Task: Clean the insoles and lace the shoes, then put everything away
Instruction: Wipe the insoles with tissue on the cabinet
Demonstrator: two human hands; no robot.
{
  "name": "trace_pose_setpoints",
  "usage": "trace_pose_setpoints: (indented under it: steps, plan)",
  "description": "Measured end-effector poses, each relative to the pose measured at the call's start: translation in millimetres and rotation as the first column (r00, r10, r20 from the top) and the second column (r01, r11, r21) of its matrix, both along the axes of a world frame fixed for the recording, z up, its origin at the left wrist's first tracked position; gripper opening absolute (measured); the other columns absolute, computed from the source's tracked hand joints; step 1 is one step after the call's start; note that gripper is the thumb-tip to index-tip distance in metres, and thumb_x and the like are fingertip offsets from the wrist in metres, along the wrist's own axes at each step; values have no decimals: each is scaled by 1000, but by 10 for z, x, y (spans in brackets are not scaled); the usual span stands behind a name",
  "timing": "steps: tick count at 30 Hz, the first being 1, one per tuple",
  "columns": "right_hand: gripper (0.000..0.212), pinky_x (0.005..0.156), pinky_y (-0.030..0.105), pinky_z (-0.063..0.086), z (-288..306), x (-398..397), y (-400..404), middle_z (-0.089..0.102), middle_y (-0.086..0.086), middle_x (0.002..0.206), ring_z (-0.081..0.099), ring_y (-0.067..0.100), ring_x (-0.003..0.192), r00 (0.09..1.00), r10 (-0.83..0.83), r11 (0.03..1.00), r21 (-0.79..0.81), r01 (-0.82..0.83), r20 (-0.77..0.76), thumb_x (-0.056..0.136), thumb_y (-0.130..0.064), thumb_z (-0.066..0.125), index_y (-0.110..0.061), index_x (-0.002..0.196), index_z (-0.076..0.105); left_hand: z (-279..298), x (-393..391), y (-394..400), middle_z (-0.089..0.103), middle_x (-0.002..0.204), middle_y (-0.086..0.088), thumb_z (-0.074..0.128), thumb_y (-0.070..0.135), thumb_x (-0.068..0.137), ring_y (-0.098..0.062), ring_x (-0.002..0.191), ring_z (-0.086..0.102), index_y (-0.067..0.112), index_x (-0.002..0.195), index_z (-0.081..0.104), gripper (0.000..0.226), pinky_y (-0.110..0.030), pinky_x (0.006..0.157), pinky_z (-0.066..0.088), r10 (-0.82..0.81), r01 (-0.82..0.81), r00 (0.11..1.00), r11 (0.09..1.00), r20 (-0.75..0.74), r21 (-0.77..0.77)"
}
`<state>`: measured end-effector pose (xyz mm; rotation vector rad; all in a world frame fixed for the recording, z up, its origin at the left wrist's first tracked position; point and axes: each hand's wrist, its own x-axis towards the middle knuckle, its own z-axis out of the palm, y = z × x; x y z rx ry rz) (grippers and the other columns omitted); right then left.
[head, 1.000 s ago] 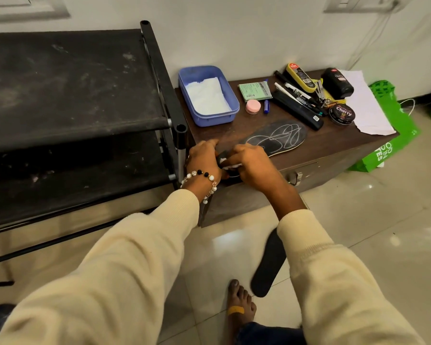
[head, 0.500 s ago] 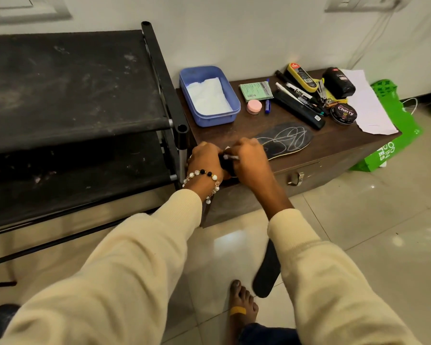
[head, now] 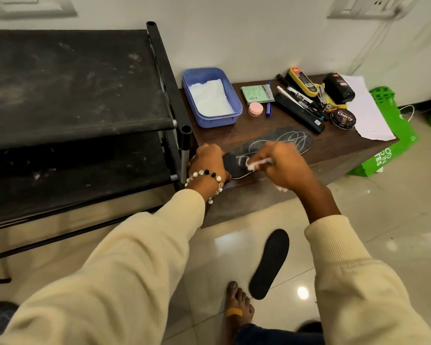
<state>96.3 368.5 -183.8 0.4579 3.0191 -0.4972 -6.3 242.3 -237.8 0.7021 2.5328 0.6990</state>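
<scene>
- Pinning the heel end of a scribbled black insole (head: 271,145) at the front edge of the desk (head: 339,150), the left hand (head: 208,161) curls its fingers over that end; the heel juts slightly past the desk's lip.
- Right hand (head: 281,168) is closed around a white wipe (head: 253,164), bunched wad touching the insole's white scrawl near the heel.
- Two insoles in sight: this one on the desk, and a plain black second insole (head: 269,263) flat on the tiled floor (head: 383,220), just beside a bare foot (head: 239,307) with a yellow plaster.
- Bare desk is a narrow strip around the insole; the back half is crowded.
- One blue tub (head: 232,103) with white tissue inside sits at the desk's left back corner, tight against the black shoe rack (head: 85,95).
- One green packet (head: 256,94), one pink round pot (head: 255,109), one blue pen (head: 268,109) near it.
- One round tin (head: 343,118) reads "Cherry"; a black bottle (head: 340,88) and a yellow-edged polish sponge (head: 301,82) carry labels too small to read.
- Several dark markers (head: 299,108) lie side by side; exact number hard to tell.
- One white paper sheet (head: 368,113) overhangs the right edge, above a green bag (head: 388,145) on the floor, its white lettering only partly in view.
- Open floor lies right of and behind the foot.
</scene>
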Motion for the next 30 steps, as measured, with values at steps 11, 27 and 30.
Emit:
trace_pose_setpoints:
  steps: [11,27,30]
  plan:
    - [34,82,28,35,-394,-404,-231,54,10,122,42,27,111,1000,-9,975,223,14,-25,89,-12,57,-13,122,63,6,126,-11,52,119,-10,83,37,68,-33,104,59,15,115,64,55,-43,86,52,40,-39,996,999,-79,17]
    - [31,84,28,35,-296,-261,-150,59,9,121,46,26,112,990,105,967,224,-125,98,87,-8,56,-12,116,68,-26,126,-62,51,109,-3,85,39,65,-26,98,57,21,108,71,49,-30,74,45,29,-23,998,994,-55,104]
    - [30,84,29,36,-370,-421,-173,61,11,118,48,27,110,999,38,972,232,-38,1,89,-10,54,-12,116,67,-34,148,-73,51,111,-3,84,36,67,-24,98,57,21,109,69,47,-28,71,43,31,-23,997,993,-68,118]
